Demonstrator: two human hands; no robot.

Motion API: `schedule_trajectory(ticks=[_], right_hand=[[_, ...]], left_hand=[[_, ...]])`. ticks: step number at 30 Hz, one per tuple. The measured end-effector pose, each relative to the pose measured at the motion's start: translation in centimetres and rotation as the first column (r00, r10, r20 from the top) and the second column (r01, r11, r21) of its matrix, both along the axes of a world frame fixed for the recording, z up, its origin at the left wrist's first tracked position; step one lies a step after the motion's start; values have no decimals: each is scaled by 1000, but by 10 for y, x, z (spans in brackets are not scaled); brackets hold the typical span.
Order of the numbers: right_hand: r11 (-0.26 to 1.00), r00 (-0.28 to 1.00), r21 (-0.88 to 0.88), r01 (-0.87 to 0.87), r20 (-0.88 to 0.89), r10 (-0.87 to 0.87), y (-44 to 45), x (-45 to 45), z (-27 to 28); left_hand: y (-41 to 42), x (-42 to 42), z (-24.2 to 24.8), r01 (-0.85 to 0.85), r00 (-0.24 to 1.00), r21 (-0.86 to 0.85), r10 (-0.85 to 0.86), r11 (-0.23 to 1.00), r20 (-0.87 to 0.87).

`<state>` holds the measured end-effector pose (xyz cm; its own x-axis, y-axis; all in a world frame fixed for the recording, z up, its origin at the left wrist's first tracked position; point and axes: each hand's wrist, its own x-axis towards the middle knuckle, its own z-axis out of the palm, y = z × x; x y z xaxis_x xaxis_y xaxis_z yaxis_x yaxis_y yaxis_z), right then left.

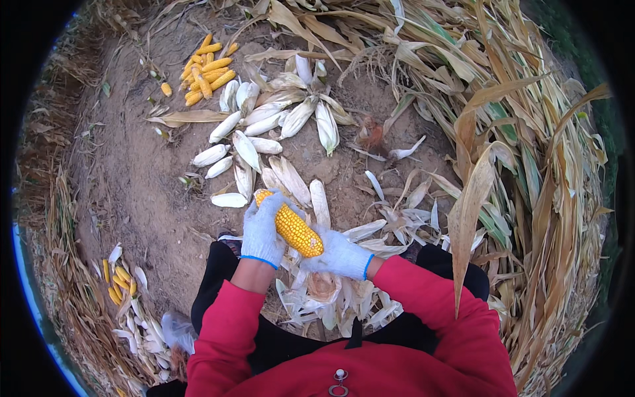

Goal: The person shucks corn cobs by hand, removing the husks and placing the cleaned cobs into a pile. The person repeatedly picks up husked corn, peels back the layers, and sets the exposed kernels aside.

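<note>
A husked yellow ear of corn point(296, 229) is held between my hands, slanting from upper left to lower right. My left hand point(263, 228), in a white knit glove with a blue cuff, wraps around its upper end. Against the lower end rests my right hand point(335, 253), gloved the same way; its fingers are mostly hidden beneath the ear. Torn pale husks point(342, 302) lie on the ground below my hands. Just beyond them, several ears still in white husks point(244, 151) are spread on the soil.
A pile of bare yellow ears point(208, 74) lies at the upper left, with a smaller group point(120, 284) at lower left near a clear plastic bag point(178, 331). Dry corn stalks point(521, 198) are heaped along the right; one long leaf point(471, 213) hangs close to my right arm.
</note>
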<state>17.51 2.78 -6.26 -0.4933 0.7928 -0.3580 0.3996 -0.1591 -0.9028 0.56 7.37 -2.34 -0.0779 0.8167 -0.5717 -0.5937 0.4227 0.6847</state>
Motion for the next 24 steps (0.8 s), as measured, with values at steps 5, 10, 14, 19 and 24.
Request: schedule_trajectory(ticks=[5, 10, 14, 19, 24], right_hand=[[997, 998, -75, 21, -61, -26, -3, -5, -4], [993, 992, -53, 108, -58, -111, -2, -15, 14], [992, 986, -63, 110, -120, -117, -3, -22, 4], [983, 992, 137, 123, -26, -121, -7, -34, -53], [970, 978, 141, -198, 100, 185, -51, 8, -154]], left_hand=[[-3, 9, 12, 82, 993, 105, -71, 991, -98], [-8, 17, 26, 99, 960, 268, -22, 958, -278], [-13, 21, 30, 205, 854, 388, 30, 898, -520], [-29, 40, 60, 944, 203, 264, 281, 200, -938], [-44, 87, 29, 804, 487, 492, 105, 333, -867]])
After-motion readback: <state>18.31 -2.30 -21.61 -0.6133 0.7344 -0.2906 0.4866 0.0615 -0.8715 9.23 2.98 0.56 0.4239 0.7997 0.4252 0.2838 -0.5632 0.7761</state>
